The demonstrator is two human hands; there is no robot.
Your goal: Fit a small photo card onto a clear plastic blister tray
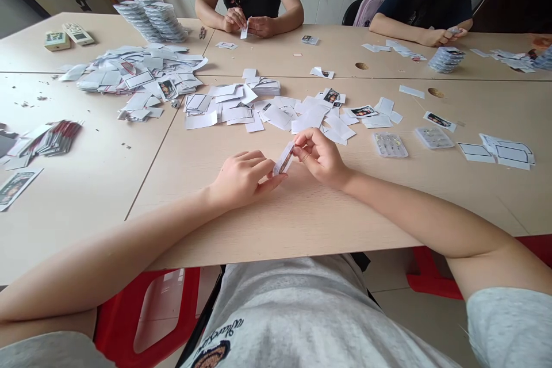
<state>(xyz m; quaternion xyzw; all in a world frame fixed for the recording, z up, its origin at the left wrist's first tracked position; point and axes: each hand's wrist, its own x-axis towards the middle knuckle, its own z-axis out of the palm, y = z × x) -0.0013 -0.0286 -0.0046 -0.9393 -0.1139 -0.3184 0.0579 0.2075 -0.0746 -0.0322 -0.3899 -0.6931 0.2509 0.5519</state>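
Note:
Above the near part of the table, both hands hold one small flat plastic case [283, 159], tilted, with a white and dark printed card against it. My left hand [245, 179] grips its lower left end, thumb beneath and fingers curled. At its upper right edge, my right hand [321, 156] pinches with thumb and fingertips. Just beyond my hands lies a spread of loose white cards [280, 112], some with dark printed pictures. To the right of my right hand rest two clear plastic cases [390, 145] with small items inside.
Paper cards [495, 151] lie at the right. A large heap of cards [142, 72] and stacked cases [150, 18] stand at the back left, with red-edged cards [58, 138] nearer. Two co-workers sit across the wooden table [207, 224], small items in their hands [250, 24].

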